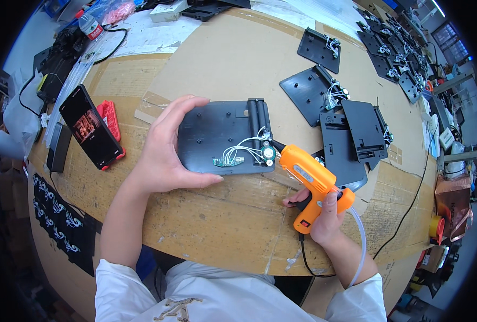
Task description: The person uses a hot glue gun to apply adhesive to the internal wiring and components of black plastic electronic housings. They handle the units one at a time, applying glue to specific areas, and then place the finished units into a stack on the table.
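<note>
Firmly bracing a flat black plastic panel (217, 137) with the left hand (166, 153), thumb and fingers spread wide around its left edge, pinning it flat on the brown cardboard-covered counter (222, 59) so it is not sliding under the nozzle. Gripping an orange hot-glue gun (311, 182) in the right hand (324, 214), fingers wrapped closed around the handle, index finger at the trigger, black tip touching the panel's near right corner beside the white wires (244, 147) and small green circuit strip (229, 161). Feeding a clear glue stick (361, 236) out the gun's back; trailing a black cord (305, 257) toward the near edge. Propping a dark smartphone in a red case (91, 129) at the left, screen lit. Lining up more black panels (324, 86) at the far right. Crowding the room beyond with other cluttered benches.
</note>
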Demonstrator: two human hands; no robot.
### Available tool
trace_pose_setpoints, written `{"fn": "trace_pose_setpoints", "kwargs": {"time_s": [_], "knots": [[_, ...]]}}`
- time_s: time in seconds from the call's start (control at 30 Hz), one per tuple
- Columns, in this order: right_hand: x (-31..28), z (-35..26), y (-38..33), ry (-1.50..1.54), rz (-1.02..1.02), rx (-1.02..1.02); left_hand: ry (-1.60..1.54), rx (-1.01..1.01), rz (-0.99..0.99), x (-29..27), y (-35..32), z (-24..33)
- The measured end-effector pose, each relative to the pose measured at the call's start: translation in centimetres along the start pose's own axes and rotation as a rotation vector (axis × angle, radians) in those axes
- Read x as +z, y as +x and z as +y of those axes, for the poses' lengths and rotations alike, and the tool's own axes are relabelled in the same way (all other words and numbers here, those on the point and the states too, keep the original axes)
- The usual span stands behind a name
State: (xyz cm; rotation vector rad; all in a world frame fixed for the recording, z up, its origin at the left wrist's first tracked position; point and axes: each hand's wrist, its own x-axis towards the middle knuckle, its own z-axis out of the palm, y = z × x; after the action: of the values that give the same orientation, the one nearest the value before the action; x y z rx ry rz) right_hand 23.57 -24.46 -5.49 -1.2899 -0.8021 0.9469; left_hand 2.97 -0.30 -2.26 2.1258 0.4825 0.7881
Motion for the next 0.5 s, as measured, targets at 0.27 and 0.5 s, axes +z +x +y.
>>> {"fn": "trace_pose_setpoints", "kwargs": {"time_s": [0.27,0.5], "knots": [[0.33,-0.39,-0.02,0.015,0.003,-0.015,-0.017,0.014,-0.016,-0.15,0.09,0.16],[-0.30,0.44,-0.41,0.148,-0.007,-0.013,-0.066,0.001,-0.020,-0.18,0.00,0.01]]}}
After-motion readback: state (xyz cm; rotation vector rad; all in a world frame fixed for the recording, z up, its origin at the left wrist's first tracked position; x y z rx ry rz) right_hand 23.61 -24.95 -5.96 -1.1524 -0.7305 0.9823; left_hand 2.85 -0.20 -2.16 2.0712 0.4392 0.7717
